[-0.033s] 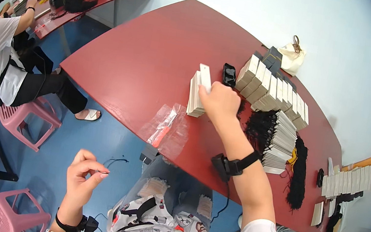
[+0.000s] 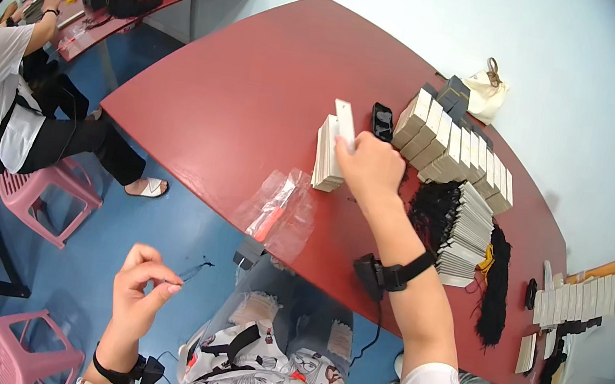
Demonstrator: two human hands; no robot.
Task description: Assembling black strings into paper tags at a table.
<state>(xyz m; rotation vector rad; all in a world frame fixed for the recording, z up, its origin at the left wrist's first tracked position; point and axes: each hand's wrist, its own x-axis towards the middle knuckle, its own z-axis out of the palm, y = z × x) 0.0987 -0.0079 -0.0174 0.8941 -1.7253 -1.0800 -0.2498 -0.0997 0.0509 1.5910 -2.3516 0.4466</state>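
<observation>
My right hand [image 2: 374, 167] reaches over the dark red table and is closed on a narrow white card strip [image 2: 344, 119]. The strip stands tilted at the far end of a small stack of white card strips [image 2: 326, 161], partly hidden by my hand. Held low in front of the table edge, my left hand [image 2: 141, 293] has thumb and forefinger pinched together. A thin dark strand [image 2: 196, 269] shows beside its fingertips; whether they hold it I cannot tell.
Beyond my right hand stand a black object [image 2: 382, 121] and rows of bundled white strips [image 2: 447, 147]. Black cords [image 2: 495, 287] lie beside fanned strips [image 2: 464, 240]. Clear plastic bags [image 2: 279, 212] rest at the near edge. A person sits left near pink stools [image 2: 51, 200].
My right hand has shifted slightly away from me and to the right, with the card strip raised a little. My left hand has hardly moved.
</observation>
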